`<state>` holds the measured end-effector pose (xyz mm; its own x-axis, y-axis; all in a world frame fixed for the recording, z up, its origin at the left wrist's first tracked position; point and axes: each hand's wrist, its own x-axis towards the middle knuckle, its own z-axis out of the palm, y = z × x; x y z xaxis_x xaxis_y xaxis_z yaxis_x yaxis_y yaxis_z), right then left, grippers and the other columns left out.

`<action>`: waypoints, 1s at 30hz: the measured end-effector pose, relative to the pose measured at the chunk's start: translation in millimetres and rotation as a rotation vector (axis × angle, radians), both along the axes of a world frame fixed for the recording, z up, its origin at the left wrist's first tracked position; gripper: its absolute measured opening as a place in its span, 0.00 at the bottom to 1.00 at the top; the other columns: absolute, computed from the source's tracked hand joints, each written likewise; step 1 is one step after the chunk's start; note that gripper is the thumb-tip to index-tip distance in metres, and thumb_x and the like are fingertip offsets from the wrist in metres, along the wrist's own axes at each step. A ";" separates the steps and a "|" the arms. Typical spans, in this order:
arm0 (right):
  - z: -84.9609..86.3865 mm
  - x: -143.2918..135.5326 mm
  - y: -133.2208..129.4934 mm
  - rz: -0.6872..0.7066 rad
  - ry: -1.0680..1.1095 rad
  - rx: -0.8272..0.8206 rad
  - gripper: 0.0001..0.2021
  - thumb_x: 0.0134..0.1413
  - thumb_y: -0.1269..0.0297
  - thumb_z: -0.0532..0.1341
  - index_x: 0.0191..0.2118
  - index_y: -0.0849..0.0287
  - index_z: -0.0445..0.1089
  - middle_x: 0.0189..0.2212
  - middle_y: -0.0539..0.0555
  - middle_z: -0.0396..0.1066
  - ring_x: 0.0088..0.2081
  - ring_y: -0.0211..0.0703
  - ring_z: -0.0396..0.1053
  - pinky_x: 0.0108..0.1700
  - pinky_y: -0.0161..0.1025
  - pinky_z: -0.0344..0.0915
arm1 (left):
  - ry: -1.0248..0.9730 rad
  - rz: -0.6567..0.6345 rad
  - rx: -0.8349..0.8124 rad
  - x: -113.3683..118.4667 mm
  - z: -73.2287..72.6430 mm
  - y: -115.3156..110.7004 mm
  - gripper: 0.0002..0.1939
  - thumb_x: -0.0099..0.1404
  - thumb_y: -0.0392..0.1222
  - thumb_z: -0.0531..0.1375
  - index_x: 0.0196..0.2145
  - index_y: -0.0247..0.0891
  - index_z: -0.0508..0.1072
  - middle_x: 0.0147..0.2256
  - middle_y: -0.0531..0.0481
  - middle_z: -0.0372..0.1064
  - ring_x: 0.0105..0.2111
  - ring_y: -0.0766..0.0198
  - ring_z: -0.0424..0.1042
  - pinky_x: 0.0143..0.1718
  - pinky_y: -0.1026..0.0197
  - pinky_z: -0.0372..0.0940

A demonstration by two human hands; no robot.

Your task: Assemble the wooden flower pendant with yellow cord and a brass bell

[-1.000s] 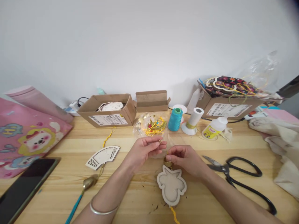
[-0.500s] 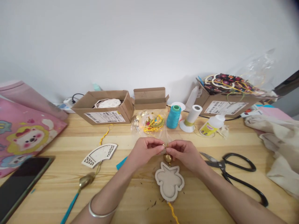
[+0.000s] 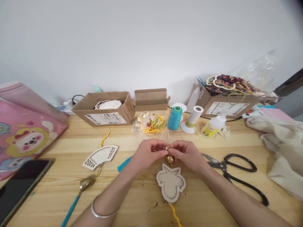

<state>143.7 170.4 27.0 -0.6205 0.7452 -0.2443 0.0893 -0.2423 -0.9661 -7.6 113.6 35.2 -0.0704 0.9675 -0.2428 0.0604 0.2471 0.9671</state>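
My left hand (image 3: 150, 154) and my right hand (image 3: 184, 154) meet fingertip to fingertip above the middle of the table. Both are closed in a pinch at a tiny gold-coloured piece (image 3: 167, 148), too small to name. Just below the fingertips is a round gold bell (image 3: 169, 159), close to the right thumb. Beneath the bell a pale wooden flower-like pendant (image 3: 170, 184) with a recessed face lies flat, a twisted yellow cord (image 3: 175, 215) running from its lower end. A blue tassel (image 3: 124, 164) lies partly hidden behind my left wrist.
Black-handled scissors (image 3: 224, 165) lie open at right, beside cloth (image 3: 279, 142). Behind stand a blue thread spool (image 3: 175, 118), a white spool (image 3: 194, 116), a glue bottle (image 3: 213, 126) and cardboard boxes (image 3: 106, 118). A fan-shaped pendant (image 3: 100, 157) and phone (image 3: 22, 186) lie left.
The fingertips of my hands have shifted slightly around the small gold piece. The bell shows a little more below them. The whole view has moved slightly; other things stay in place.
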 end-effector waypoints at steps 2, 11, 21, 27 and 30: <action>0.5 -0.4 0.2 -0.004 0.000 -0.004 0.13 0.36 0.58 0.65 0.23 0.64 0.67 0.17 0.46 0.65 0.18 0.28 0.57 0.22 0.30 0.55 | 0.006 -0.001 -0.004 -0.3 -1.8 0.2 0.12 0.47 0.37 0.64 0.33 0.33 0.75 0.29 0.48 0.75 0.29 0.64 0.71 0.33 0.64 0.65; -4.5 0.5 0.7 -0.039 0.042 -0.026 0.14 0.34 0.56 0.66 0.25 0.62 0.69 0.18 0.46 0.66 0.18 0.28 0.57 0.21 0.30 0.56 | 0.027 0.020 0.076 -0.1 -4.1 1.4 0.12 0.49 0.41 0.63 0.33 0.34 0.75 0.33 0.47 0.75 0.33 0.62 0.72 0.36 0.62 0.65; -3.9 -0.5 1.8 -0.114 0.054 -0.023 0.14 0.32 0.57 0.67 0.24 0.62 0.72 0.17 0.47 0.68 0.17 0.29 0.58 0.21 0.30 0.57 | -0.032 0.008 0.024 1.3 3.1 0.8 0.18 0.47 0.37 0.64 0.39 0.34 0.72 0.24 0.52 0.72 0.26 0.67 0.70 0.32 0.64 0.65; 0.0 -1.1 1.0 -0.129 0.038 -0.029 0.14 0.30 0.57 0.67 0.23 0.62 0.72 0.17 0.48 0.69 0.17 0.29 0.57 0.21 0.31 0.57 | -0.067 0.050 0.004 -0.4 0.9 2.0 0.10 0.45 0.38 0.65 0.26 0.33 0.72 0.23 0.53 0.71 0.24 0.69 0.69 0.30 0.65 0.65; -1.0 -1.0 0.8 -0.119 0.032 -0.010 0.13 0.30 0.57 0.67 0.24 0.62 0.72 0.18 0.48 0.69 0.17 0.29 0.57 0.21 0.31 0.57 | -0.063 0.054 0.024 -1.2 -2.0 2.4 0.10 0.45 0.39 0.65 0.27 0.33 0.73 0.24 0.52 0.73 0.25 0.67 0.70 0.31 0.64 0.66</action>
